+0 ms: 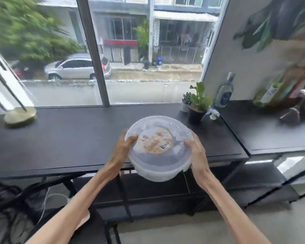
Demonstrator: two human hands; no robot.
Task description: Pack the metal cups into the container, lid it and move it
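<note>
Both hands hold lidded container (159,152) above blurry black table (69,138).

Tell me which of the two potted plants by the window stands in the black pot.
The larger broad-leaved plant, in the black pot nearer the camera; the small succulent to its left sits in a pale pot.

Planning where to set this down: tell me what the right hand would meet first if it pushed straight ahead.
Probably the black plant pot: the right hand, gripping the container, points up and away toward it. Depth is unclear.
</note>
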